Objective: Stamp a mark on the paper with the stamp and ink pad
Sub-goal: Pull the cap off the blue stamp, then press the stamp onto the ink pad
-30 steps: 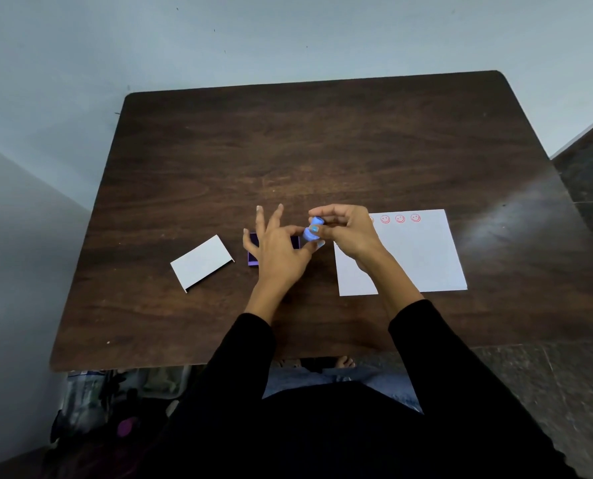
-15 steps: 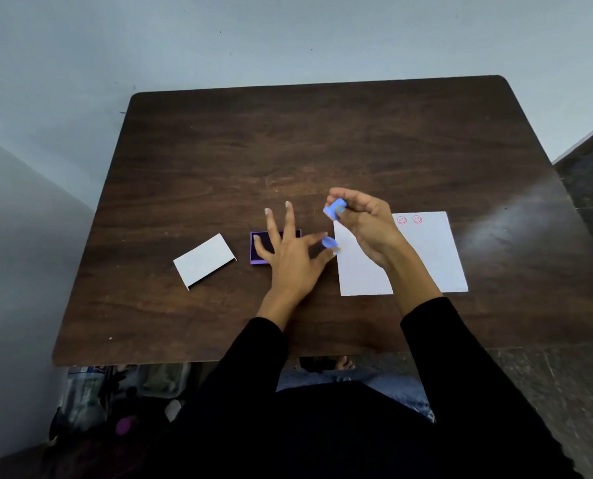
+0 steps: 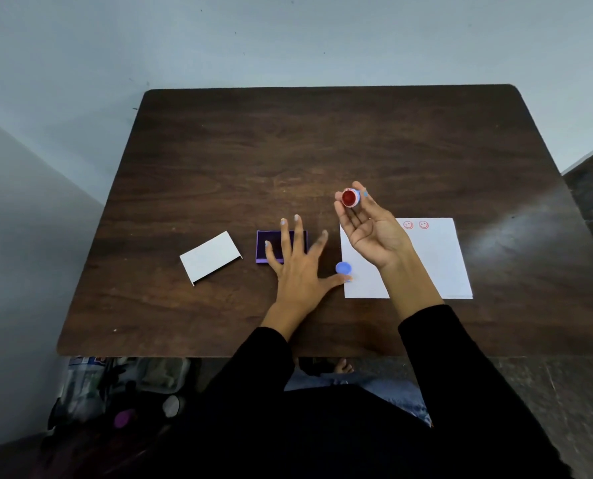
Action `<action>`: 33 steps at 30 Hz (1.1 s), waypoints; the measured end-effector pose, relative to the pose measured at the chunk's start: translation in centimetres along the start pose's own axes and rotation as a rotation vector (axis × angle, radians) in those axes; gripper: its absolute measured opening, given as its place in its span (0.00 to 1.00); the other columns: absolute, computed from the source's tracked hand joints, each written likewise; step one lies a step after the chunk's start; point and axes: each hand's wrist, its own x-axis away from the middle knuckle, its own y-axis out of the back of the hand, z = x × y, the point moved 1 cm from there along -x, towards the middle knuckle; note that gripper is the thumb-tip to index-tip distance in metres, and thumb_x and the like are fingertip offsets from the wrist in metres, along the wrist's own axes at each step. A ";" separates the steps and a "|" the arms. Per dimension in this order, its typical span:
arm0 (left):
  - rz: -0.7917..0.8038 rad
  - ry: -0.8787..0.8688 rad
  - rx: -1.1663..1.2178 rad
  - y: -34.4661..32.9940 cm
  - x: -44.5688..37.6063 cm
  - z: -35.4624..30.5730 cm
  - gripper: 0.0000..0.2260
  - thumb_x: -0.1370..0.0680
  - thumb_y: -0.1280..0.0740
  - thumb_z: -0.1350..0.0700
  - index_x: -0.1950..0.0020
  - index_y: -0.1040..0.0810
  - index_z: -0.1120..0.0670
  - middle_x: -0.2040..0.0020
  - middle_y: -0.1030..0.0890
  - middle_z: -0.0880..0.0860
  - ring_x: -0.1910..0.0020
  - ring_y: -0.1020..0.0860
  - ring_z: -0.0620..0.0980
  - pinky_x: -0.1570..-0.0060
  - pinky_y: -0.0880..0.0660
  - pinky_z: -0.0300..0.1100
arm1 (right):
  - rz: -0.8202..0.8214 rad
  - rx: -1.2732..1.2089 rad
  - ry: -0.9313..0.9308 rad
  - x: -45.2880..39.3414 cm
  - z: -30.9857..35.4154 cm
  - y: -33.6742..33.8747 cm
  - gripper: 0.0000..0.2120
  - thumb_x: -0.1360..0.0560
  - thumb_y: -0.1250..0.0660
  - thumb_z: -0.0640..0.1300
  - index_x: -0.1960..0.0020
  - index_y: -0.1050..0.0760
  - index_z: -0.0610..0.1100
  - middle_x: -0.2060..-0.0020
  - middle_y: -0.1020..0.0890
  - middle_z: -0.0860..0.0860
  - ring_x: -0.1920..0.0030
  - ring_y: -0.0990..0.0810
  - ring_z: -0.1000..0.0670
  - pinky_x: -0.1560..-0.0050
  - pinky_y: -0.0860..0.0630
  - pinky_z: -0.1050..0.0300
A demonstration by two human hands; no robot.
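Right hand [image 3: 371, 233] hangs palm-up above the upper left corner of the paper [image 3: 437, 264], pinching the stamp [image 3: 351, 197] between thumb and fingertips, with its red face tipped toward the camera and its long axis lying nearly level. Left hand [image 3: 297, 267] lies spread flat on the table [image 3: 288, 150] at centre frame, fingers fanned over the right part of the purple ink pad [image 3: 265, 247], holding nothing; the thumb tip sits just beside the blue cap [image 3: 343, 268], which rests at the paper's left edge. The ink pad lies lower left of the stamp, so the right hand is the one to carry it there, and the face must turn downward first; the left fingers cover part of the pad and would likely need to shift. Half a second ago the left hand pinched the cap at its thumb and the stamp's face pointed away; now the cap is set down and the stamp is raised and rolled over. A white lid [image 3: 210, 257] lies left of the pad. Two red smiley marks [image 3: 415, 225] show at the paper's top edge.
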 end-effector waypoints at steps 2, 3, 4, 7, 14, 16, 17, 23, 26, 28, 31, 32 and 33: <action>-0.025 0.052 0.042 1.5 -0.6 1.8 0.48 0.38 0.31 0.30 0.24 0.44 0.46 0.21 0.55 0.54 0.23 0.61 0.54 0.29 0.63 0.60 | -0.007 -0.007 -0.011 -0.1 -0.2 0.0 0.08 0.24 0.36 0.37 0.47 0.22 0.39 0.53 0.16 0.41 0.54 0.15 0.46 0.53 0.17 0.55; -0.033 0.093 0.038 2.4 -0.9 3.0 0.52 0.40 0.30 0.30 0.23 0.47 0.48 0.21 0.54 0.55 0.23 0.60 0.53 0.29 0.64 0.59 | -0.012 0.017 -0.014 -0.1 -0.3 0.0 0.08 0.24 0.36 0.37 0.47 0.23 0.39 0.51 0.17 0.41 0.52 0.15 0.46 0.53 0.17 0.55; -0.036 0.140 0.012 3.2 -1.2 4.4 0.55 0.42 0.29 0.30 0.23 0.48 0.50 0.21 0.53 0.56 0.23 0.60 0.54 0.29 0.66 0.58 | -0.020 0.061 -0.015 -0.2 -0.4 0.0 0.08 0.24 0.36 0.38 0.46 0.23 0.39 0.49 0.18 0.41 0.50 0.17 0.46 0.53 0.17 0.56; 0.028 0.260 -0.073 5.1 -1.5 8.2 0.57 0.44 0.28 0.29 0.23 0.48 0.50 0.21 0.54 0.58 0.23 0.63 0.56 0.30 0.69 0.59 | -0.056 0.313 0.042 -1.0 -1.6 -0.3 0.10 0.23 0.38 0.36 0.43 0.25 0.37 0.47 0.21 0.41 0.47 0.19 0.46 0.49 0.18 0.54; 0.043 0.266 0.004 5.0 -1.3 9.6 0.45 0.41 0.26 0.32 0.28 0.36 0.44 0.22 0.50 0.61 0.23 0.59 0.58 0.29 0.67 0.58 | 0.002 1.333 0.498 -1.7 -7.3 -1.1 0.14 0.27 0.35 0.32 0.44 0.22 0.43 0.49 0.17 0.48 0.45 0.19 0.49 0.42 0.24 0.58; 0.007 0.263 0.028 4.7 -1.1 9.5 0.42 0.41 0.26 0.34 0.30 0.33 0.44 0.22 0.48 0.61 0.23 0.58 0.58 0.29 0.67 0.58 | 0.105 1.492 0.557 -1.5 -8.5 -1.0 0.14 0.27 0.35 0.32 0.44 0.22 0.43 0.47 0.17 0.47 0.46 0.20 0.49 0.40 0.24 0.54; -0.003 0.266 0.039 4.7 -1.0 9.6 0.42 0.41 0.25 0.34 0.30 0.34 0.44 0.22 0.48 0.61 0.23 0.58 0.58 0.29 0.68 0.58 | 0.148 1.550 0.579 -1.4 -9.2 -1.0 0.14 0.27 0.35 0.32 0.44 0.22 0.42 0.46 0.17 0.46 0.46 0.20 0.48 0.40 0.24 0.52; 0.026 0.202 0.039 4.6 -1.6 9.1 0.42 0.37 0.27 0.36 0.26 0.41 0.40 0.22 0.54 0.61 0.23 0.60 0.58 0.29 0.68 0.59 | 0.209 1.711 0.633 -1.3 -9.8 -1.0 0.14 0.26 0.37 0.33 0.42 0.23 0.42 0.44 0.18 0.45 0.43 0.21 0.48 0.38 0.27 0.55; 0.038 0.203 0.054 4.5 -1.9 9.1 0.37 0.35 0.27 0.39 0.28 0.36 0.41 0.22 0.51 0.60 0.23 0.59 0.57 0.28 0.67 0.57 | 0.233 1.774 0.596 -1.2 -10.1 -1.1 0.15 0.25 0.38 0.34 0.40 0.24 0.41 0.42 0.19 0.45 0.41 0.22 0.47 0.37 0.28 0.56; 0.037 0.197 0.059 4.6 -1.9 9.1 0.35 0.34 0.27 0.41 0.29 0.34 0.42 0.22 0.50 0.60 0.22 0.58 0.57 0.28 0.66 0.55 | 0.229 1.803 0.563 -1.1 -10.2 -0.9 0.16 0.24 0.39 0.35 0.37 0.25 0.41 0.40 0.21 0.44 0.39 0.23 0.47 0.34 0.29 0.53; 0.030 0.191 0.065 4.7 -2.0 9.0 0.34 0.34 0.26 0.43 0.30 0.33 0.43 0.22 0.49 0.61 0.23 0.57 0.58 0.27 0.65 0.54 | 0.239 1.827 0.566 -1.0 -10.1 -0.7 0.17 0.23 0.39 0.35 0.36 0.27 0.41 0.38 0.22 0.44 0.38 0.25 0.47 0.33 0.30 0.53; 0.028 0.192 0.066 4.7 -2.0 9.0 0.34 0.34 0.26 0.43 0.30 0.32 0.43 0.22 0.49 0.61 0.23 0.57 0.58 0.27 0.64 0.53 | 0.249 1.831 0.571 -1.0 -10.1 -0.7 0.17 0.23 0.39 0.35 0.36 0.27 0.41 0.38 0.22 0.44 0.37 0.25 0.47 0.33 0.30 0.53; 0.025 0.192 0.068 4.7 -2.0 9.0 0.33 0.34 0.26 0.43 0.30 0.32 0.44 0.22 0.49 0.61 0.22 0.57 0.58 0.27 0.64 0.53 | 0.256 1.834 0.577 -1.0 -10.1 -0.7 0.17 0.23 0.39 0.35 0.35 0.27 0.41 0.38 0.22 0.44 0.37 0.25 0.47 0.33 0.30 0.53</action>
